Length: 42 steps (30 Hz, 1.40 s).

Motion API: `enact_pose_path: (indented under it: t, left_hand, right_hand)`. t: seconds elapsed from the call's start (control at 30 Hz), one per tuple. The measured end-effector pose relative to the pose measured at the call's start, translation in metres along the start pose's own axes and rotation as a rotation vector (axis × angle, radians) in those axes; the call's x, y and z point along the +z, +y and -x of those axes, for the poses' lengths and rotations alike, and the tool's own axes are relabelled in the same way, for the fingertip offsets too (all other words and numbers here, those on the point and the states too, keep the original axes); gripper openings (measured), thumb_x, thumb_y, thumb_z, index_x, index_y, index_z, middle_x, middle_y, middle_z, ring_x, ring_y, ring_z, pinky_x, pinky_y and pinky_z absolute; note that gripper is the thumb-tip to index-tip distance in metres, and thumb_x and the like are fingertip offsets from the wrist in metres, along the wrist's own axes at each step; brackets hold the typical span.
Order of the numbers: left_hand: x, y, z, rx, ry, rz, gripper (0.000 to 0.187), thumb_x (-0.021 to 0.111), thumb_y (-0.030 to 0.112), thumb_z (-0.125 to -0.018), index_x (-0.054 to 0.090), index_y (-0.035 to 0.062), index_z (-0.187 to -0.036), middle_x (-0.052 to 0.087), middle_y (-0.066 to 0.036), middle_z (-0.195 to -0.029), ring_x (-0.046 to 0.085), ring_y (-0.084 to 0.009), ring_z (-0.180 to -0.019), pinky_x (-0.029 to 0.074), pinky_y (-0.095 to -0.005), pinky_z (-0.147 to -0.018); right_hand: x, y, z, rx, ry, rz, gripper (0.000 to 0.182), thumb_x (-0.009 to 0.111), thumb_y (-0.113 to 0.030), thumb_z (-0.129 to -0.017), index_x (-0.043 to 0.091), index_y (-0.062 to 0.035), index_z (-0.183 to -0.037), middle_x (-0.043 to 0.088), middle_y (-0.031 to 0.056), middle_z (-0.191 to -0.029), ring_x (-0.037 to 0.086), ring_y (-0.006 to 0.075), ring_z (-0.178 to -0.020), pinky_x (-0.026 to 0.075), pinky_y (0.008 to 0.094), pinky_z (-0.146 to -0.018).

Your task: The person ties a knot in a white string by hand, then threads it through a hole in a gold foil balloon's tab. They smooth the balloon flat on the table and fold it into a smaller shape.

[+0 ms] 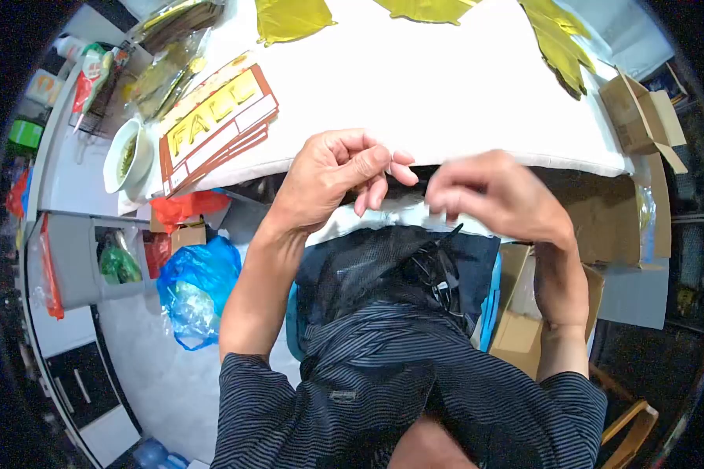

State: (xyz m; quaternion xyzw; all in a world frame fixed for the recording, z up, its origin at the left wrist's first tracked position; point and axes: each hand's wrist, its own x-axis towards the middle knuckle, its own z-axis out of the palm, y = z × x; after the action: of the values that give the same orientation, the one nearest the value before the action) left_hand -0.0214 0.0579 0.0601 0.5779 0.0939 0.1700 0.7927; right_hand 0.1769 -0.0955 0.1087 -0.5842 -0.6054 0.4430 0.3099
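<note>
My left hand [338,173] is over the near edge of the white table [446,94], thumb and index finger pinched together. A tiny pale bit shows at its fingertips, too small to name. To the right, my right hand [499,194] is apart from the left, its curled fingers smeared by motion. Left of my hands, a fanned stack of printed cards [220,123] with gold "FALL" lettering lies on the table. Beside the stack, a white bowl [116,173] holds small greenish-gold pieces. Gold foil sheets [293,19] lie along the far side.
Clear plastic packets [164,82] lie at the back left. An open cardboard box [641,117] stands at the table's right end, with more cardboard [614,215] below. A blue plastic bag [199,285] hangs low on the left, near a drawer cabinet [82,383].
</note>
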Motion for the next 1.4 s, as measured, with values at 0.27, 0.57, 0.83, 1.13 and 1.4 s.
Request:
enact_pose_path:
  t: [0.27, 0.57, 0.83, 1.13, 1.4]
  left_hand:
    - [0.001, 0.012, -0.004, -0.082, -0.067, -0.087, 0.023, 0.059, 0.016, -0.103, 0.071, -0.0029, -0.106, 0.075, -0.01, -0.093, 0.062, -0.0059, -0.06, 0.049, -0.0188, -0.051]
    - [-0.005, 0.02, -0.009, -0.027, -0.026, -0.026, 0.023, 0.054, 0.017, -0.106, 0.062, -0.0025, -0.098, 0.073, -0.015, -0.089, 0.06, -0.0074, -0.056, 0.049, -0.0197, -0.049]
    - [-0.02, 0.023, -0.014, -0.03, -0.003, 0.081, 0.017, 0.052, 0.013, -0.106, 0.056, -0.0017, -0.097, 0.072, -0.02, -0.088, 0.059, -0.0091, -0.052, 0.046, -0.0193, -0.044]
    - [-0.029, 0.016, -0.027, 0.218, 0.211, 0.194, 0.035, 0.063, 0.007, -0.099, 0.046, -0.0073, -0.126, 0.066, -0.018, -0.098, 0.065, -0.0142, -0.067, 0.051, -0.0219, -0.048]
    - [-0.036, 0.004, -0.042, 0.501, 0.332, 0.127, 0.053, 0.064, -0.001, -0.095, 0.037, -0.0061, -0.141, 0.032, -0.023, -0.154, 0.06, -0.0304, -0.121, 0.059, -0.037, -0.093]
  right_hand:
    - [0.005, -0.007, -0.029, -0.102, 0.205, -0.147, 0.031, 0.07, 0.0, -0.091, 0.064, 0.0058, -0.121, 0.072, 0.0077, -0.092, 0.069, 0.011, -0.083, 0.057, 0.024, -0.074]
    - [0.003, -0.019, -0.048, -0.075, 0.22, -0.309, 0.022, 0.073, 0.002, -0.088, 0.064, 0.0048, -0.109, 0.069, 0.0075, -0.095, 0.068, 0.0116, -0.085, 0.057, 0.0249, -0.078]
    - [-0.002, -0.022, -0.07, -0.119, 0.256, -0.062, 0.015, 0.074, -0.005, -0.09, 0.064, 0.0029, -0.099, 0.067, 0.0045, -0.085, 0.064, 0.0083, -0.077, 0.053, 0.023, -0.068]
    - [-0.042, -0.042, -0.13, -0.058, 0.247, -0.164, 0.009, 0.071, -0.004, -0.09, 0.067, 0.0033, -0.089, 0.068, 0.0058, -0.08, 0.065, 0.0107, -0.073, 0.054, 0.0256, -0.069]
    - [-0.123, -0.005, -0.272, -0.055, 0.423, -0.129, 0.02, 0.076, -0.019, -0.092, 0.068, -0.0007, -0.095, 0.066, 0.0023, -0.083, 0.065, 0.0109, -0.07, 0.054, 0.0242, -0.069]
